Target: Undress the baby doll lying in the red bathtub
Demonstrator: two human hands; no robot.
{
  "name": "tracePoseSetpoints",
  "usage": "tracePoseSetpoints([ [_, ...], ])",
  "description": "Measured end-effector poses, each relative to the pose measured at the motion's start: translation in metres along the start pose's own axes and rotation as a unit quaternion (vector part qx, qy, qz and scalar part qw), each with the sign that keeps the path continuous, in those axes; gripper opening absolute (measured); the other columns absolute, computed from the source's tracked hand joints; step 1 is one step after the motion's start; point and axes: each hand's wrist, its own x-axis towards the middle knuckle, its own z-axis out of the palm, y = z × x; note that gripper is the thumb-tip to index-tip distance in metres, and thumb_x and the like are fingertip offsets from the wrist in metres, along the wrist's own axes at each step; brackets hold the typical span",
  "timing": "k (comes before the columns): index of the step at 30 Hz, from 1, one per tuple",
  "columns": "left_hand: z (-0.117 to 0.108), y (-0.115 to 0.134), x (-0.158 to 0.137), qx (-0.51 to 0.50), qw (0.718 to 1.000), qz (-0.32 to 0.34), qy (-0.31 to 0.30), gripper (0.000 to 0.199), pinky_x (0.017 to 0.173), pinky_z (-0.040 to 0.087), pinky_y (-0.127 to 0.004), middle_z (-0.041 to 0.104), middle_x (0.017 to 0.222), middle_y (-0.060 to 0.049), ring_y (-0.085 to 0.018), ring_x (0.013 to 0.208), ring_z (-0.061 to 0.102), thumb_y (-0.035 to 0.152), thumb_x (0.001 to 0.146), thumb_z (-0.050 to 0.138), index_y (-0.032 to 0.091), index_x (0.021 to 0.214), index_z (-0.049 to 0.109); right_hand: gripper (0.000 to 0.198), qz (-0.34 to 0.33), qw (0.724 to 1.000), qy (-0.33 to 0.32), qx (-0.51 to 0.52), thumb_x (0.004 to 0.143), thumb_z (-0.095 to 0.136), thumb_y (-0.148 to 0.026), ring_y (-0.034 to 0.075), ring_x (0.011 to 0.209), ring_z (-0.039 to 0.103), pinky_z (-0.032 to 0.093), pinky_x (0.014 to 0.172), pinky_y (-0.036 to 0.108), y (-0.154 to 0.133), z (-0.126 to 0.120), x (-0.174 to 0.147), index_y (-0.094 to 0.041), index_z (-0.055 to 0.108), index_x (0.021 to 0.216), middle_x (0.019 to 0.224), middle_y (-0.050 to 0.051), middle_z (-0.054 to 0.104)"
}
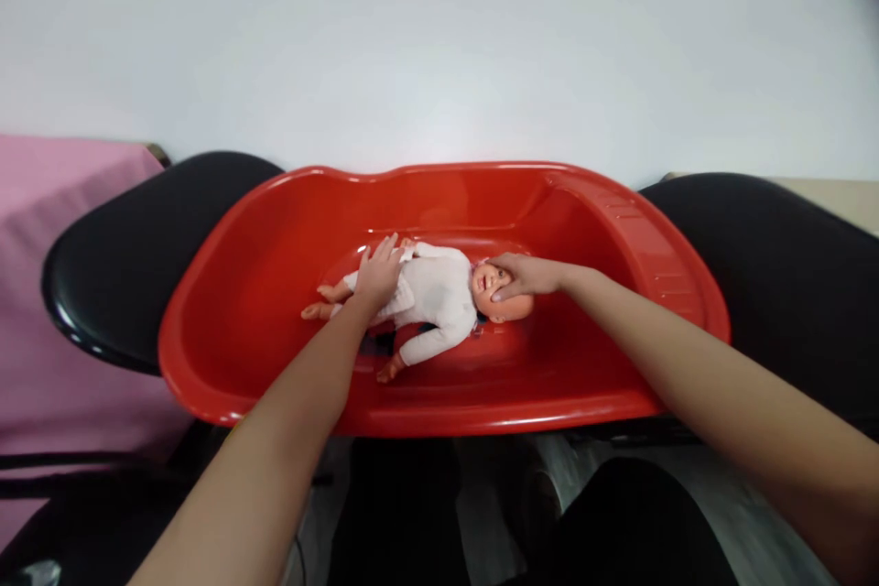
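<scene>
Your left hand (pixel 376 275) rests flat, fingers spread, on the doll (pixel 432 298) by its hips; your right hand (pixel 526 276) cups its face. The doll lies on its back in the red tub (pixel 240 330), long axis left-right, head toward your right.

You have a baby doll (pixel 439 298) in a white suit lying on its back in the middle of the red tub (pixel 226 311), head toward the tub's right end, bare feet toward its left, one arm stretched toward the near rim.
</scene>
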Motion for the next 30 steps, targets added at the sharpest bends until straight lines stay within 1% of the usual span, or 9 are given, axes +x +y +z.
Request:
tracePoseSetpoints([
  [3,-0.036,0.019,0.001,0.051,0.991,0.115,0.047,0.047,0.124,0.031,-0.058,0.032,0.170,-0.014,-0.032,0.158,0.028,0.015,0.105,0.039,0.013,0.147,0.059,0.066,0.011,0.999,0.024,0.021,0.070,0.089,-0.053,0.035,0.118,0.066,0.050,0.106,0.046,-0.011,0.000,0.001,-0.022,0.074,0.126,0.128,0.011,0.073],
  [5,-0.060,0.037,-0.005,0.077,0.975,0.190,0.086,0.044,0.125,0.029,-0.060,0.033,0.170,-0.014,-0.034,0.158,0.028,0.017,0.104,0.044,0.012,0.143,0.062,0.064,0.030,0.992,0.103,0.064,0.071,0.088,-0.052,0.035,0.122,0.065,0.050,0.107,0.048,-0.026,-0.005,0.000,-0.022,0.074,0.126,0.133,0.013,0.071],
  [8,-0.090,0.065,-0.019,0.098,0.947,0.281,0.123,0.047,0.125,0.029,-0.063,0.036,0.168,-0.011,-0.036,0.157,0.030,0.020,0.102,0.050,0.012,0.147,0.061,0.056,0.024,0.954,0.231,0.193,0.076,0.085,-0.051,0.031,0.121,0.066,0.051,0.107,0.045,-0.059,-0.015,-0.005,-0.021,0.076,0.122,0.132,0.013,0.071],
  [11,-0.103,0.081,-0.033,0.118,0.929,0.315,0.151,0.049,0.126,0.027,-0.066,0.042,0.165,-0.010,-0.035,0.155,0.034,0.017,0.103,0.045,0.013,0.150,0.058,0.048,-0.026,0.911,0.268,0.313,0.083,0.078,-0.059,0.024,0.100,0.070,0.055,0.094,0.038,-0.093,-0.017,-0.014,-0.019,0.079,0.108,0.111,0.011,0.077],
  [16,-0.093,0.082,-0.046,0.157,0.917,0.328,0.162,0.047,0.125,0.021,-0.075,0.047,0.162,-0.008,-0.035,0.154,0.036,0.020,0.103,0.045,0.018,0.146,0.064,0.053,-0.036,0.869,0.237,0.433,0.079,0.077,-0.069,0.014,0.066,0.056,0.046,0.065,0.029,-0.111,0.005,-0.023,-0.016,0.077,0.083,0.073,0.003,0.068],
  [19,-0.087,0.079,-0.050,0.169,0.915,0.337,0.142,0.044,0.125,0.025,-0.074,0.049,0.161,-0.006,-0.033,0.155,0.035,0.022,0.103,0.047,0.022,0.142,0.067,0.050,-0.037,0.893,0.171,0.415,0.079,0.079,-0.067,0.013,0.063,0.052,0.040,0.061,0.028,-0.108,0.014,-0.023,-0.017,0.075,0.078,0.067,0.001,0.062],
  [22,-0.086,0.080,-0.051,0.170,0.917,0.332,0.140,0.041,0.126,0.024,-0.074,0.050,0.160,-0.005,-0.034,0.155,0.035,0.023,0.103,0.049,0.023,0.138,0.071,0.051,-0.041,0.914,0.143,0.377,0.082,0.076,-0.067,0.013,0.062,0.050,0.037,0.061,0.028,-0.107,0.016,-0.023,-0.017,0.071,0.072,0.064,0.000,0.059],
  [26,-0.088,0.082,-0.050,0.163,0.921,0.321,0.146,0.041,0.126,0.020,-0.075,0.048,0.162,-0.006,-0.035,0.154,0.036,0.021,0.104,0.047,0.020,0.137,0.071,0.053,-0.040,0.912,0.146,0.382,0.085,0.073,-0.067,0.013,0.062,0.049,0.037,0.062,0.027,-0.110,0.015,-0.023,-0.018,0.067,0.067,0.064,0.000,0.060],
  [30,-0.088,0.083,-0.050,0.151,0.928,0.314,0.133,0.045,0.124,0.022,-0.077,0.049,0.161,-0.005,-0.035,0.155,0.036,0.019,0.104,0.045,0.023,0.143,0.067,0.046,-0.024,0.899,0.132,0.418,0.080,0.080,-0.062,0.013,0.066,0.054,0.041,0.064,0.026,-0.107,0.014,-0.023,-0.017,0.075,0.076,0.069,0.002,0.065],
])
